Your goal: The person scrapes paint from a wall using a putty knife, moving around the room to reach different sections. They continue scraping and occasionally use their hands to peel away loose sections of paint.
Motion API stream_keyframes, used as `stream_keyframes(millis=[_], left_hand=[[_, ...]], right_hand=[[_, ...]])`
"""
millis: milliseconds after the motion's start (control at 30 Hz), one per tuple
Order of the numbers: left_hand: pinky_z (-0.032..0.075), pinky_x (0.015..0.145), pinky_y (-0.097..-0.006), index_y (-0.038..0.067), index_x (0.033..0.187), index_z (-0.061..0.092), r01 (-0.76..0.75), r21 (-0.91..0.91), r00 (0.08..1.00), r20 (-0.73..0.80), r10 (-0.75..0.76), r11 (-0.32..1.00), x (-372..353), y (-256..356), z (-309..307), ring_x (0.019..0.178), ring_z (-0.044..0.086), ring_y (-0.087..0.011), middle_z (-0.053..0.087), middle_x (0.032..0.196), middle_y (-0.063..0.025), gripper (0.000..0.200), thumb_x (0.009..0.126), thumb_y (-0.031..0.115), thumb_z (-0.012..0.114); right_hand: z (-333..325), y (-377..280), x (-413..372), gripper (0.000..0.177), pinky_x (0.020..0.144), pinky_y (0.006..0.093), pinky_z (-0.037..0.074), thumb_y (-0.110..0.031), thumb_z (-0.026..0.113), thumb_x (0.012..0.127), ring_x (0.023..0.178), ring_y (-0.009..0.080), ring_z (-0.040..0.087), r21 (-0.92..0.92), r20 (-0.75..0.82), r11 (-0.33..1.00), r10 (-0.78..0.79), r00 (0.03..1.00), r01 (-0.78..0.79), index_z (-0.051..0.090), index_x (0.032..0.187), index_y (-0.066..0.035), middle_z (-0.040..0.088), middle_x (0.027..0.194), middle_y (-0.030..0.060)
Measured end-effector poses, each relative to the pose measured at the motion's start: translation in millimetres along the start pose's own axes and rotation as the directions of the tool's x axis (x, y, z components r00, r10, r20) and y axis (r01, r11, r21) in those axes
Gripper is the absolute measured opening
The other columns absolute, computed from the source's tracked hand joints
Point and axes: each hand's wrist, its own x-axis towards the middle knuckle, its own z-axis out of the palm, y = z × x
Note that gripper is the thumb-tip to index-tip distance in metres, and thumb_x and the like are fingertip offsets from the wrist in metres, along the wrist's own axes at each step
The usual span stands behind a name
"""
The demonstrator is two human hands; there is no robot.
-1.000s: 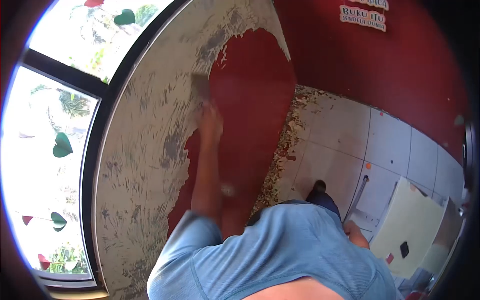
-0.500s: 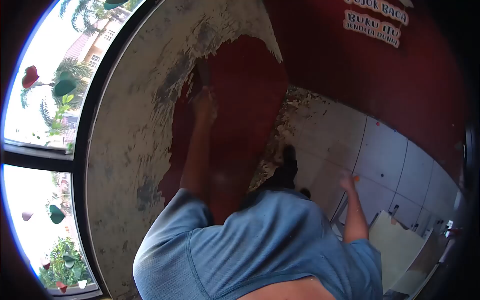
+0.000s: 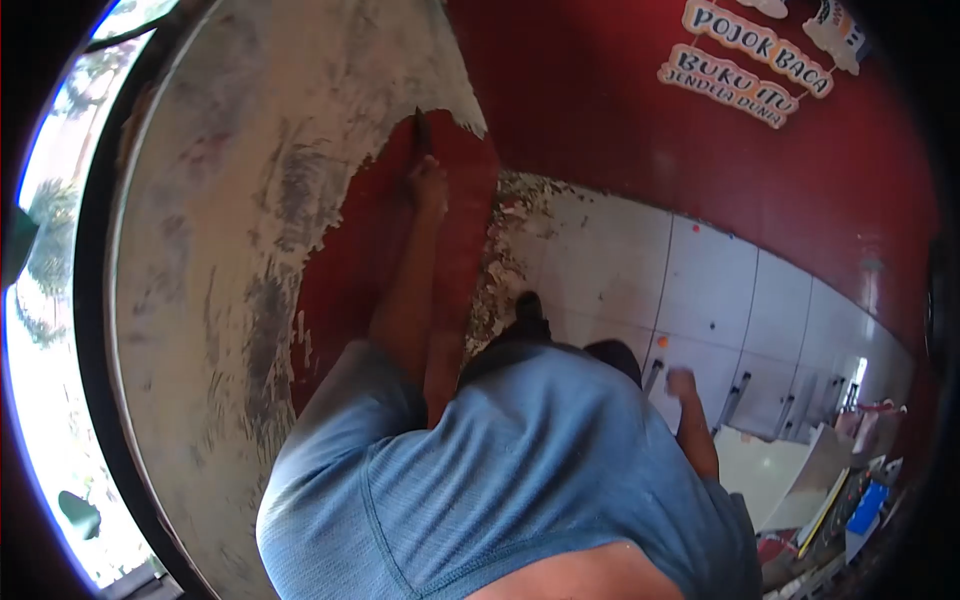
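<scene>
Head-camera view of a person at a partly bared wall point(image 3: 190, 260). At upper centre, the left hand point(image 3: 428, 185) is wrapped round a scraper point(image 3: 422, 130), its fingers closed on the handle end and its dark blade pointing toward the top of the frame. The blade lies at the upper part of a patch of red paint point(image 3: 390, 230), near the ragged border where pale, grey-streaked surface begins. At right of centre, the right hand point(image 3: 682, 384) hangs over white floor tiles point(image 3: 610, 250), near an orange dot point(image 3: 663, 342); its fingers look curled, but whether they grasp anything cannot be told at this size. Paint flakes point(image 3: 503, 265) litter the floor along the foot of the wall, beside a dark shoe point(image 3: 528, 305). A blue shirt point(image 3: 510, 470) fills the lower centre. A bright window point(image 3: 45, 330) in a dark frame point(image 3: 95, 310) occupies the left edge. A second, red wall point(image 3: 580, 90) crosses the upper right, bearing a lettered sign point(image 3: 762, 45) reading "POJOK BACA". At lower right, a cream board point(image 3: 755, 470) lies near a blue object point(image 3: 868, 507), too small to identify
</scene>
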Motion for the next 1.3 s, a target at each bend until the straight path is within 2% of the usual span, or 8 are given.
stream_keyframes(millis=[33, 67, 167, 400, 567, 633, 933, 1300], left_hand=[[0.035, 0.039, -0.0263, 0.005, 0.086, 0.054, 0.089, -0.13, 0.995, -0.023, -0.093, 0.988, 22.3, -35.8, -19.0, 0.049, 0.045, -0.0102, 0.047, 0.061, 0.0004, 0.021, 0.088, 0.026, 0.05], [0.035, 0.04, -0.0272, 0.004, 0.086, 0.054, 0.158, -0.258, 0.985, -0.025, -0.17, 0.953, 45.2, -49.5, -18.4, 0.05, 0.046, -0.0106, 0.048, 0.062, -0.0002, 0.022, 0.088, 0.025, 0.05], [0.035, 0.043, -0.0269, 0.002, 0.08, 0.056, -0.159, 0.33, 0.958, -0.175, 0.226, 0.931, -7.8, -35.1, -0.8, 0.053, 0.044, -0.0086, 0.048, 0.063, -0.0011, 0.026, 0.089, 0.025, 0.047], [0.037, 0.046, -0.0292, 0.004, 0.075, 0.059, -0.092, 0.267, 0.984, -0.127, 0.129, 0.959, 57.0, -25.0, 53.6, 0.053, 0.047, -0.0121, 0.049, 0.059, -0.0022, 0.033, 0.089, 0.031, 0.046], [0.041, 0.047, -0.0362, 0.008, 0.074, 0.056, 0.165, 0.529, 0.972, -0.231, -0.046, 0.832, 128.4, -49.2, 158.7, 0.053, 0.053, -0.0209, 0.054, 0.061, -0.0063, 0.04, 0.087, 0.044, 0.044], [0.041, 0.045, -0.0341, 0.01, 0.07, 0.052, 0.015, 0.298, 0.998, 0.051, -0.032, 0.954, 95.9, -46.6, 201.4, 0.051, 0.051, -0.0167, 0.052, 0.06, -0.0036, 0.038, 0.088, 0.043, 0.046], [0.041, 0.062, -0.0241, 0.007, 0.097, 0.053, -0.244, 0.044, 0.97, 0.021, 0.244, 0.969, -20.5, 32.8, 258.9, 0.068, 0.048, -0.0083, 0.052, 0.081, -0.0004, 0.039, 0.094, 0.04, 0.032], [0.036, 0.092, -0.0304, 0.006, 0.127, 0.038, -0.378, 0.147, 0.925, 0.096, 0.367, 0.914, -140.3, 111.8, 217.0, 0.112, 0.041, -0.0164, 0.048, 0.115, -0.0082, 0.046, 0.091, 0.034, 0.042]], right_hand=[[-12.1, -0.6, 21.0, 0.024, 0.07, 0.0416, 0.047, -0.018, 0.055, 0.069, 0.078, 0.0356, 0.059, 0.716, -0.053, 0.668, 0.342, 0.938, -0.203, 0.061, 0.088, -0.004, 0.061, 0.08, 0.0174], [-50.9, -8.2, 31.2, 0.023, 0.066, 0.0386, 0.048, -0.016, 0.053, 0.072, 0.073, 0.0309, 0.06, 0.715, -0.184, 0.687, 0.362, 0.914, -0.128, 0.06, 0.09, -0.003, 0.062, 0.08, 0.0169], [-136.6, -38.8, 72.0, 0.026, 0.065, 0.033, 0.049, -0.012, 0.052, 0.076, 0.069, 0.0254, 0.062, 0.82, -0.32, 0.572, 0.408, 0.855, 0.034, 0.059, 0.099, -0.004, 0.063, 0.082, 0.0179], [-157.2, -43.8, 159.1, 0.026, 0.081, 0.0364, 0.045, -0.018, 0.055, 0.074, 0.088, 0.028, 0.06, 0.434, -0.261, 0.886, -0.051, 0.964, 0.165, 0.063, 0.093, -0.002, 0.063, 0.092, 0.0157], [-287.5, -30.9, 218.4, 0.033, 0.065, 0.0301, 0.049, -0.017, 0.059, 0.076, 0.072, 0.0206, 0.062, 0.816, -0.072, 0.567, -0.093, 0.993, 0.112, 0.057, 0.104, 0.0, 0.064, 0.086, 0.0171], [-377.2, -44.6, 223.6, 0.034, 0.057, 0.0269, 0.048, -0.018, 0.053, 0.083, 0.073, 0.0152, 0.059, 0.77, -0.039, 0.612, -0.236, 0.971, 0.18, 0.053, 0.113, -0.003, 0.06, 0.094, 0.0116], [-600.3, -149.5, 216.3, 0.04, 0.07, 0.0253, 0.044, -0.024, 0.047, 0.089, 0.079, 0.0117, 0.053, 0.899, -0.22, 0.052, -0.804, 0.552, 0.435, 0.041, 0.123, -0.003, 0.054, 0.089, 0.005], [-686.8, -211.2, 156.0, 0.021, 0.059, 0.0239, 0.045, -0.012, 0.05, 0.082, 0.067, 0.0104, 0.053, 0.4, -0.499, 0.044, -0.827, 0.258, 0.915, 0.051, 0.099, -0.001, 0.055, 0.082, 0.0049]])
